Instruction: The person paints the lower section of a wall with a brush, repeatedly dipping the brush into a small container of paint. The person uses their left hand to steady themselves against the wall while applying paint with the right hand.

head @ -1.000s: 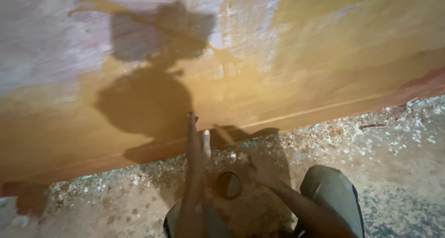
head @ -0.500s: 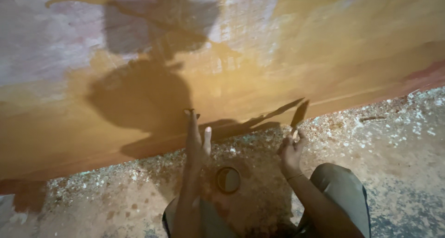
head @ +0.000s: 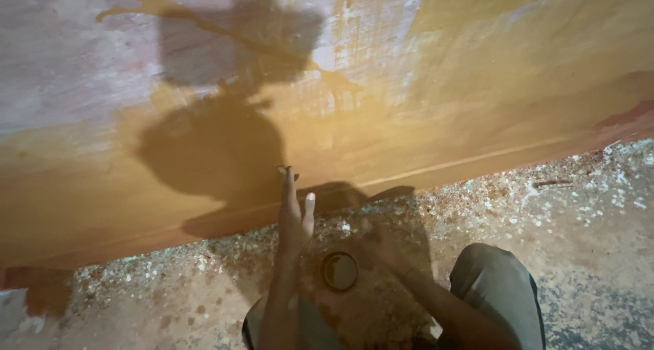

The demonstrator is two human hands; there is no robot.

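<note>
Wall (head: 477,84): rough plaster look, matt, patchy ochre over pale purple-grey, streaky brush marks, red band at the foot. Floor (head: 586,207): coarse concrete, matt, gritty with pale chips and paint flecks. Can (head: 339,271) by my left hand (head: 294,217): dark round rim, looks like metal, dull. My trousers (head: 501,289): grey cloth, matt.
</note>
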